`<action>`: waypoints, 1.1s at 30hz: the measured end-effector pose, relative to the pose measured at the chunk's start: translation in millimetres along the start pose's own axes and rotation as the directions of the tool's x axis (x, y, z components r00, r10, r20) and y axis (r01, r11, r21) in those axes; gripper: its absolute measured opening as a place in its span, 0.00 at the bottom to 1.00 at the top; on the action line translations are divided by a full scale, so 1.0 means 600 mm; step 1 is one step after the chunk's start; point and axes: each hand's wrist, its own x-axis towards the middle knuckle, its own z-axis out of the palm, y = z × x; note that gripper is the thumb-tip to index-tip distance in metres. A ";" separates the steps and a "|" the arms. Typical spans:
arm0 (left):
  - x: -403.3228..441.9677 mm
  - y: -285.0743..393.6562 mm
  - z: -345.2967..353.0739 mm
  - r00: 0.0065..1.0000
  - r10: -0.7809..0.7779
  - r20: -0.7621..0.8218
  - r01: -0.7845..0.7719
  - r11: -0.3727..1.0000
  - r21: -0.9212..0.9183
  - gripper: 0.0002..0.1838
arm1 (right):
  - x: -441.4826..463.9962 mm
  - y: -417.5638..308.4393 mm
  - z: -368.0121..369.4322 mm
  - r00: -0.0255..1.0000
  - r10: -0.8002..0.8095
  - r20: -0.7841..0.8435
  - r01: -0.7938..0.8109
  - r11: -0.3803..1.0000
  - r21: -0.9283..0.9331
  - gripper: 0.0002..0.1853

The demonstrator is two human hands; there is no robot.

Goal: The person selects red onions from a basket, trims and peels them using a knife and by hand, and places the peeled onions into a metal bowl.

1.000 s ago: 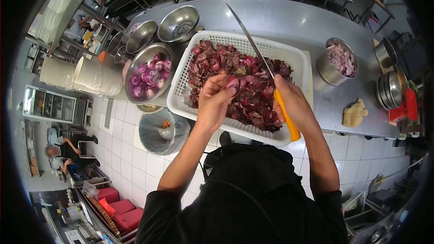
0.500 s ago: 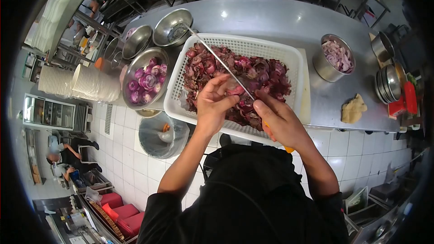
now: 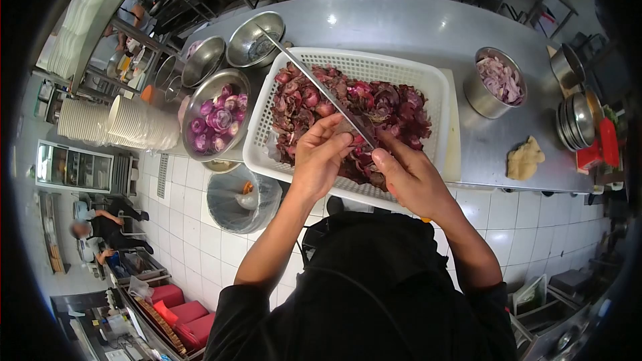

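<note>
Over a white perforated crate [image 3: 438, 117] full of red onions and loose dark skins, my left hand [image 3: 319, 164] pinches a red onion [image 3: 359, 128] between thumb and fingers. My right hand [image 3: 416, 179] is wrapped round the handle of a long knife [image 3: 313, 80]. Its blade points up and to the left, lying across the onion close to my left fingertips. Part of the onion is hidden by the blade and my fingers. A bit of the orange handle shows below my right hand.
Left of the crate sits a steel bowl [image 3: 198, 101] of peeled onions, with other metal bowls [image 3: 242, 41] behind. A lined bin [image 3: 224, 222] stands below. On the right are a pot [image 3: 491, 105] of cut onion, a yellowish cloth [image 3: 525, 158] and stacked bowls [image 3: 567, 124].
The knife blade has swung a little left and its flat side shows more. My right hand has turned slightly. My left hand still pinches the onion in nearly the same place.
</note>
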 end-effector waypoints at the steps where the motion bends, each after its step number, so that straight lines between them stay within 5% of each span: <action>1: -0.001 0.002 0.003 1.000 -0.014 0.000 0.014 1.000 -0.012 0.21 | 0.001 0.004 0.001 1.000 -0.009 -0.001 0.009 1.000 -0.003 0.34; 17: -0.001 0.007 0.015 0.986 0.168 0.024 -0.169 0.958 0.230 0.24 | -0.006 -0.013 0.011 0.999 -0.046 0.000 0.046 0.997 -0.064 0.41; 25: 0.006 -0.016 0.015 0.919 0.297 0.261 -0.380 0.846 0.374 0.31 | 0.013 -0.003 0.012 0.992 -0.081 -0.096 0.079 0.997 -0.017 0.27; 33: 0.009 -0.009 0.015 0.882 0.329 0.336 -0.449 0.802 0.394 0.29 | 0.010 -0.017 -0.017 0.976 0.131 0.171 -0.188 0.907 0.378 0.24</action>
